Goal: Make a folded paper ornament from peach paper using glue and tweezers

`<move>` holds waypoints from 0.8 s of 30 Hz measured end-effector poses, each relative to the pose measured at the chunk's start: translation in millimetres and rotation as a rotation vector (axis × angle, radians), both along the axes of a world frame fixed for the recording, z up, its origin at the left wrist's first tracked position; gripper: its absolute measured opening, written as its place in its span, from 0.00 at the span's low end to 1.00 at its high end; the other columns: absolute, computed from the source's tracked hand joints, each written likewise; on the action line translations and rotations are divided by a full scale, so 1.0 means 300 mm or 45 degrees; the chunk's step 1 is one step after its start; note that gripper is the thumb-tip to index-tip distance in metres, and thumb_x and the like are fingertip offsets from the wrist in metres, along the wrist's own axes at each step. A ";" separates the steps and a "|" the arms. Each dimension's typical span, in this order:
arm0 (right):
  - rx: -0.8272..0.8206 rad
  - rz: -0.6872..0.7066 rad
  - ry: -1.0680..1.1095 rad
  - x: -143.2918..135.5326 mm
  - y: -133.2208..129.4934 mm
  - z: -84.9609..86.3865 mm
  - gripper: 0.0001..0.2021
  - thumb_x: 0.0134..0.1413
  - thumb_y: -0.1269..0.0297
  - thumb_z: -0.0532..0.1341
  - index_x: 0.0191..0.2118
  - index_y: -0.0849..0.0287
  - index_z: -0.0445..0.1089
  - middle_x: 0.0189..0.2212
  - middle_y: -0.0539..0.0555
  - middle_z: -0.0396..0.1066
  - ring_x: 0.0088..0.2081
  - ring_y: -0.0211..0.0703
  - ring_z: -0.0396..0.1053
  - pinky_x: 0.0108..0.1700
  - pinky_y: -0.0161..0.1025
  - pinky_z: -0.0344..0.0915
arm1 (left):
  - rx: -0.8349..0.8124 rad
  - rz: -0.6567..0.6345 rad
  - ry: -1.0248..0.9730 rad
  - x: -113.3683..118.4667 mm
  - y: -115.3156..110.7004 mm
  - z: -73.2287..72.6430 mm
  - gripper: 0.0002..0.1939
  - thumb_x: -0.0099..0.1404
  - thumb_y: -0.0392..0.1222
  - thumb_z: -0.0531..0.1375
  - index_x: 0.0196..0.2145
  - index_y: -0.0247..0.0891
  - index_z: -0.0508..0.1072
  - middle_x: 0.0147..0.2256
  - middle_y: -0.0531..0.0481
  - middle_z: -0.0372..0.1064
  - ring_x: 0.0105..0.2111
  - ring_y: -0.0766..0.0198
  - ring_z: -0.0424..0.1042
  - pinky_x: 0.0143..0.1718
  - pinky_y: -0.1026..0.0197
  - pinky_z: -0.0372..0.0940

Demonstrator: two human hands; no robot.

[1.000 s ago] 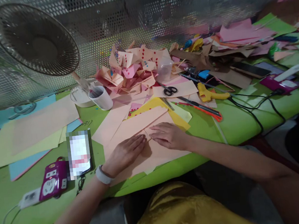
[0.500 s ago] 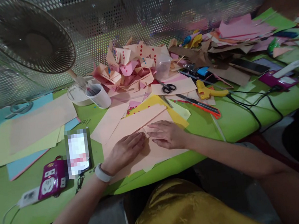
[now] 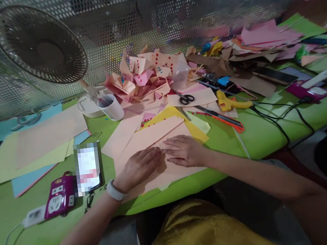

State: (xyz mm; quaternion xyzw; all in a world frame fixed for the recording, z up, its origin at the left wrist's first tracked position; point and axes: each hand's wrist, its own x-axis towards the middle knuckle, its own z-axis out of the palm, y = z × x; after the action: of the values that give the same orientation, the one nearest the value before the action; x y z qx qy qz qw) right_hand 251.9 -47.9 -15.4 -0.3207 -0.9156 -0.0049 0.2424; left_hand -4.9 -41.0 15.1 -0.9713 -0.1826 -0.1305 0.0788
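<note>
My left hand (image 3: 139, 168), with a white band on its wrist, lies flat on a peach sheet of paper (image 3: 158, 180). Its fingers are stretched out and hold nothing. Close by, my right hand (image 3: 186, 151) rests palm down on the same paper, fingers spread a little and their tips near the left fingertips. Between the fingertips a crease or paper edge shows; what lies under the palms is hidden. A folded peach strip (image 3: 155, 133) runs just beyond the hands, and yellow paper (image 3: 198, 134) sticks out at the right.
Scissors (image 3: 186, 99), a red-and-black cutter (image 3: 220, 118) and a yellow glue gun (image 3: 230, 102) lie behind my right hand. Folded paper pieces (image 3: 146, 75) are heaped at the back. A white cup (image 3: 113, 108), fan (image 3: 46, 53), phone (image 3: 87, 166) and purple power socket (image 3: 59, 195) stand left.
The whole view has shifted slightly, so things sit a little lower and further right. Both hands remain flat on the paper in nearly the same place.
</note>
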 end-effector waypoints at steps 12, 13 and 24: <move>0.064 -0.002 -0.061 -0.007 -0.006 0.003 0.20 0.64 0.53 0.56 0.51 0.61 0.74 0.53 0.64 0.71 0.53 0.54 0.68 0.53 0.51 0.65 | -0.009 0.006 0.036 0.001 -0.001 0.000 0.19 0.71 0.33 0.51 0.59 0.32 0.62 0.56 0.38 0.68 0.56 0.53 0.68 0.50 0.52 0.71; 0.073 0.002 -0.074 -0.008 -0.006 0.003 0.20 0.64 0.53 0.56 0.51 0.61 0.74 0.53 0.64 0.71 0.53 0.55 0.68 0.52 0.51 0.65 | -0.023 0.001 0.040 0.001 -0.002 0.005 0.20 0.71 0.33 0.51 0.59 0.32 0.61 0.56 0.38 0.68 0.56 0.53 0.68 0.51 0.52 0.70; -0.027 -0.025 -0.103 -0.013 -0.013 -0.004 0.20 0.64 0.53 0.55 0.51 0.62 0.73 0.55 0.62 0.70 0.55 0.55 0.67 0.54 0.51 0.64 | -0.087 0.033 0.024 0.024 -0.006 0.012 0.18 0.72 0.41 0.52 0.57 0.39 0.62 0.53 0.40 0.70 0.55 0.55 0.68 0.50 0.53 0.70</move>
State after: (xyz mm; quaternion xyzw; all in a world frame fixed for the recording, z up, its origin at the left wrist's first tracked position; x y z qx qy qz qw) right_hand 247.8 -51.8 -16.5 -0.3318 -0.9215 -0.0104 0.2017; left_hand 2.2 -42.6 18.8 -0.9722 -0.1988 -0.1139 0.0488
